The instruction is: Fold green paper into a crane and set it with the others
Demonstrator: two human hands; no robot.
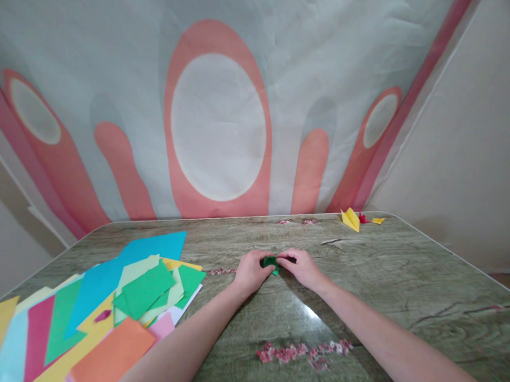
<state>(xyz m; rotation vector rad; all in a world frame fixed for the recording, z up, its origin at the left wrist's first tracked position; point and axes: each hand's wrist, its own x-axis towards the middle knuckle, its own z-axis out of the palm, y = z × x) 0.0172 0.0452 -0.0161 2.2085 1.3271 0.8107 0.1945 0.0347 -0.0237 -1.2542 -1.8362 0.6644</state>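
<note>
Between my two hands is a small folded piece of dark green paper (271, 263), held just above or against the tabletop; which of these I cannot tell. My left hand (252, 271) is closed on its left side, with the thumb across the front of the paper. From the right, my right hand (299, 266) pinches the paper's other edge between thumb and fingertips. Parts of the paper are hidden behind the fingers, so its full shape does not show.
Loose coloured paper sheets, among them an orange one (111, 351) and a blue one (102, 286), overlap at the left of the wood-grain table (403, 276). A yellow folded paper plane (350, 219) and a small red folded paper piece (363, 217) lie at the far right edge.
</note>
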